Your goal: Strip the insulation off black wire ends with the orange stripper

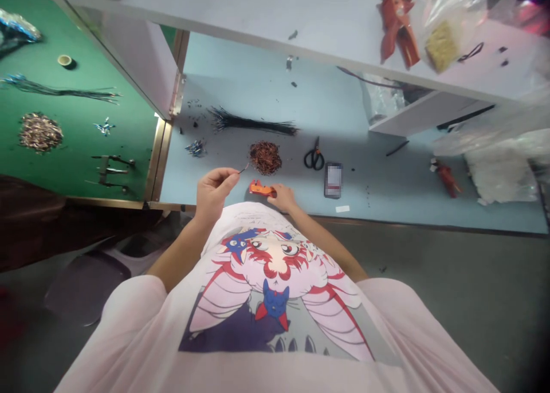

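My left hand (213, 191) is raised just above the near edge of the pale blue table (387, 169), its fingers pinched on a thin dark wire (243, 169) that sticks out to the right. My right hand (281, 197) rests on the table edge, closed around an orange crimping tool (259, 188) that lies flat and points left. The wire's tip hangs slightly above the tool's head. Just beyond both hands lies a heap of small copper-coloured terminals (265, 157). A bundle of black wires (251, 122) lies further back.
Black-handled scissors (314, 157) and a phone (333, 180) lie right of the heap. A white shelf (301, 20) overhead carries an orange tool (399, 26) and plastic bags. A neighbouring green table (77, 124) on the left holds wires, terminals and pliers. Another orange tool (447, 178) lies at right.
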Motion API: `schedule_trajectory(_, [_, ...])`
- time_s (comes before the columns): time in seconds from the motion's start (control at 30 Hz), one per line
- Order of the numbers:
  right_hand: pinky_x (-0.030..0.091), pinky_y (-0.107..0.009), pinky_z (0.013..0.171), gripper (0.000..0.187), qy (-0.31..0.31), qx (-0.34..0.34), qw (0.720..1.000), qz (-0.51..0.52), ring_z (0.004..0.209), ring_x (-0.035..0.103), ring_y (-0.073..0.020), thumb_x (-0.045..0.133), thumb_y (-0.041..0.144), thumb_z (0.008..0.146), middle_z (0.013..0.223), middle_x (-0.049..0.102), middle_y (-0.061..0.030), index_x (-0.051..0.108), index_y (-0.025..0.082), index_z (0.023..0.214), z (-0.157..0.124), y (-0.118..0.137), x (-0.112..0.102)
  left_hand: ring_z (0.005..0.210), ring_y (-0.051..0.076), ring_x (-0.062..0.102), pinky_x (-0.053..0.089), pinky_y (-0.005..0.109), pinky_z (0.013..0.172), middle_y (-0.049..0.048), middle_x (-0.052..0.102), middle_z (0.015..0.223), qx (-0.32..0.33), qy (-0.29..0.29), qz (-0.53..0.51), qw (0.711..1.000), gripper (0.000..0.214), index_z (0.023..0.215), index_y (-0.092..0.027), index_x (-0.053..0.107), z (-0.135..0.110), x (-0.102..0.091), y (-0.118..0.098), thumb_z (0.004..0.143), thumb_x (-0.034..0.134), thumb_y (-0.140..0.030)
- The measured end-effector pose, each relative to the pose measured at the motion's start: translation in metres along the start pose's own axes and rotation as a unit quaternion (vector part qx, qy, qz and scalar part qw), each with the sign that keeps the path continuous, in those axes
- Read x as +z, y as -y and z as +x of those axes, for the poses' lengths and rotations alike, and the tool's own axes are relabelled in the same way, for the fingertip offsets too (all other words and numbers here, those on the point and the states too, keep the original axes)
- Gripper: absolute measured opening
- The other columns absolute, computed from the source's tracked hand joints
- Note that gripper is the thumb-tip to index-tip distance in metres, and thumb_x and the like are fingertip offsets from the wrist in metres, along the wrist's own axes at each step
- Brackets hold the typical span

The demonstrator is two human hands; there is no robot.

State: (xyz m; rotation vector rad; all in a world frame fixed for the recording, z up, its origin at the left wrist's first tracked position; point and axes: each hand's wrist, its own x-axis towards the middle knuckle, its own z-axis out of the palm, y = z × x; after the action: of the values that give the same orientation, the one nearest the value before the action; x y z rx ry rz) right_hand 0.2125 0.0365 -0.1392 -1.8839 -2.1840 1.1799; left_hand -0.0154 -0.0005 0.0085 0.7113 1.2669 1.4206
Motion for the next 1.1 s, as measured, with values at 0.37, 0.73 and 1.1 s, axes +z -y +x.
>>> schedule_trajectory(0.37, [0.055, -0.039, 0.075, 0.056, 0.123, -0.019, 0.845, 0.521, 0.079, 0.067, -0.0212, 0.013, 0.042, 0.094, 0.090, 0.069, -0.0129, 0.055, 0.011, 0.115, -0.056, 0.071, -0.080, 0.055, 0.006, 0.045, 0.035, 0.019, 0.051, -0.0013, 0.059, 0.064, 0.096, -0.024, 0.077, 0.992, 0.010, 0.077, -0.019, 0.071, -0.020, 0.009, -0.010, 0.073, 0.069, -0.028])
schedule_trajectory(0.73, [0.058, -0.043, 0.069, 0.032, 0.363, -0.030, 0.595, 0.716, 0.072, 0.060, -0.0166, 0.036, 0.045, 0.093, 0.083, 0.059, -0.0042, 0.051, 0.018, 0.101, -0.106, 0.117, -0.100, 0.063, 0.007, 0.054, 0.044, 0.020, 0.059, -0.0017, 0.059, 0.069, 0.193, 0.040, 0.103, 0.975, 0.006, 0.076, -0.019, 0.066, -0.031, 0.031, -0.014, 0.078, 0.067, -0.024])
schedule_trajectory(1.1, [0.056, -0.036, 0.057, 0.036, 0.377, -0.022, 0.584, 0.719, 0.059, 0.053, -0.0130, 0.028, 0.051, 0.095, 0.073, 0.052, -0.0007, 0.045, 0.019, 0.096, -0.114, 0.122, -0.097, 0.058, 0.008, 0.059, 0.047, 0.021, 0.056, -0.0003, 0.065, 0.068, 0.102, 0.116, 0.066, 0.986, 0.010, 0.077, -0.018, 0.067, -0.037, 0.040, -0.012, 0.078, 0.066, -0.028])
